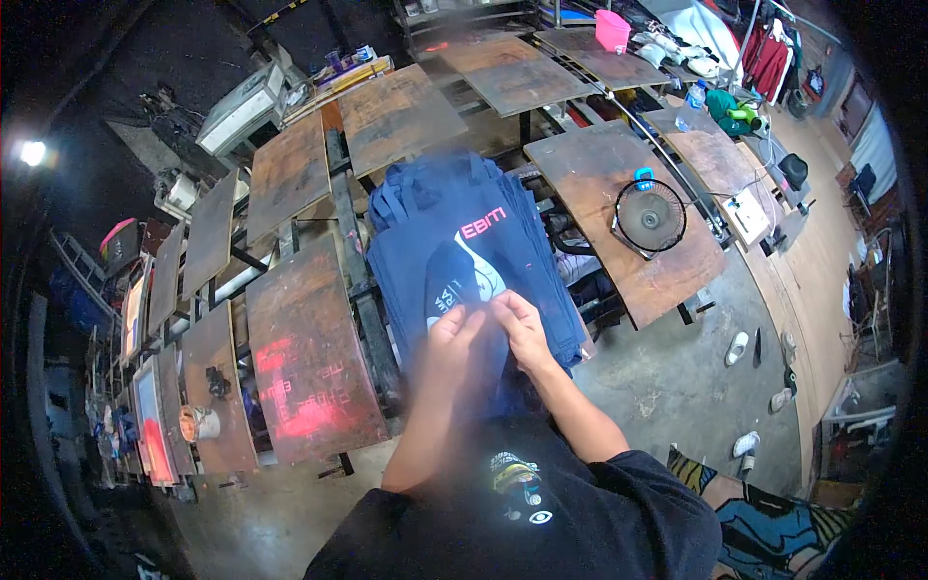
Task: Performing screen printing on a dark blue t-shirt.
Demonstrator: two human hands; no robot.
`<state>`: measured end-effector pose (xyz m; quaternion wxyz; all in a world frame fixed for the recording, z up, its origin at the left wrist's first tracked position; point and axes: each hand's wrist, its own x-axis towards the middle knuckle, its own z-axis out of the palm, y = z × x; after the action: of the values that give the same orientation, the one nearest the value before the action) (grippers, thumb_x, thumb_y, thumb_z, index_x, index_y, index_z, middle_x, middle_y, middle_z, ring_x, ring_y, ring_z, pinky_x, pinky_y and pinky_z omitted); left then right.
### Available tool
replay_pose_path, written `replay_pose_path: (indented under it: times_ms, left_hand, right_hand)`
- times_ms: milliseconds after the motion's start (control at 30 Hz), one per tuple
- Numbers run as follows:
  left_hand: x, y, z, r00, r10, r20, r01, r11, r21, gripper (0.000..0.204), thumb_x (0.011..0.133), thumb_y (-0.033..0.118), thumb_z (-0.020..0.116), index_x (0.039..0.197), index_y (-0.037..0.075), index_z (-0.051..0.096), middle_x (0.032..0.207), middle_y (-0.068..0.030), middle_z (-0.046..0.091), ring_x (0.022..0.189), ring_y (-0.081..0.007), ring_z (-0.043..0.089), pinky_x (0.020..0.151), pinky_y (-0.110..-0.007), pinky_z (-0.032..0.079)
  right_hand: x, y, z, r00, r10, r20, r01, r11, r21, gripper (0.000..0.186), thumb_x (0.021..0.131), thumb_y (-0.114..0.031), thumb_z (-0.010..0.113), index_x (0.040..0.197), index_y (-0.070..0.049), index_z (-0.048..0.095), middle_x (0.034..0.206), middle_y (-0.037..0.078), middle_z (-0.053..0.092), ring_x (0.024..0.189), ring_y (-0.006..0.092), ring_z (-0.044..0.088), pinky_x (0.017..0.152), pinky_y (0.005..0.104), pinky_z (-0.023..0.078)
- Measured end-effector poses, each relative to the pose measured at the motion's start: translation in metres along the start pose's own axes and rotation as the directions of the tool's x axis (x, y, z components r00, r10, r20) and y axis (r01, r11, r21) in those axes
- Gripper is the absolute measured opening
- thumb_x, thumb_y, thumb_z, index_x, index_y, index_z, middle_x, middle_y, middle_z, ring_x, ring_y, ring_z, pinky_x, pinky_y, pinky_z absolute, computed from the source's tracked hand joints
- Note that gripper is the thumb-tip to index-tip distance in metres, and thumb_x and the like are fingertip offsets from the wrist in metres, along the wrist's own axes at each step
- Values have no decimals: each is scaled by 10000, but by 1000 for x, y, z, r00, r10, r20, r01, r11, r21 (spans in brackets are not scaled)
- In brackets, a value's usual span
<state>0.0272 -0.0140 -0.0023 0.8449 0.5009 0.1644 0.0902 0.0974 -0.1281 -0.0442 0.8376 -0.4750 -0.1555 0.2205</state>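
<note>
A stack of navy cloth pieces with straps (416,261) lies in front of me, its top piece bearing a pink and white print. Over the near part of the print, my right hand (522,327) has its thumb and fingertips pinched together. Close beside it, my left hand (452,333) is also closed, its thumb against the fingers; a hazy smear in the picture softens its outline. Whatever sits between the fingertips is too small to make out. Both hands are just apart from each other, and I cannot tell whether they touch the cloth.
Worn flat boards (295,348) on a metal frame surround the stack. On the board to the right stands a round black fan (650,217) with a small blue object behind it. A white tub (198,423) sits at left; a pink bin (612,32) stands far back. Shoes (744,444) lie on the floor.
</note>
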Motion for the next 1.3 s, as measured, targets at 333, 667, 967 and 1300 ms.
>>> replay_pose_path:
  times_ms: [333,667,967,1300]
  left_hand:
    - [-8,12,16,995,58,-78,-49,992,118,152,941,77,638,1068,-7,647,1006,-44,684,897,-92,623,824,-235,484]
    - [-11,12,19,969,210,-130,-122,865,487,107,950,108,628,977,4,637,875,4,609,809,-62,548,735,-223,438]
    - [-12,3,23,973,142,-184,-108,977,183,76,938,90,588,915,33,632,858,26,581,852,-52,506,791,-209,385]
    - [-9,-3,14,975,131,-179,-110,986,122,71,953,91,574,934,40,618,867,34,578,839,-48,508,789,-202,389]
  right_hand:
    - [3,-10,-1,996,-72,43,78,987,-140,131,993,-146,567,936,-32,597,864,-36,560,820,42,494,737,204,410]
    - [-2,-25,4,983,-136,124,177,881,-439,128,927,-86,577,896,38,578,764,50,566,741,93,516,671,263,429]
    - [-9,-7,8,985,-174,10,171,949,-267,122,937,-79,545,857,10,566,729,-18,526,685,48,452,602,246,383]
    - [-10,-5,13,994,-110,-3,108,981,-162,114,957,-78,529,886,-2,576,783,-40,505,747,37,438,667,215,368]
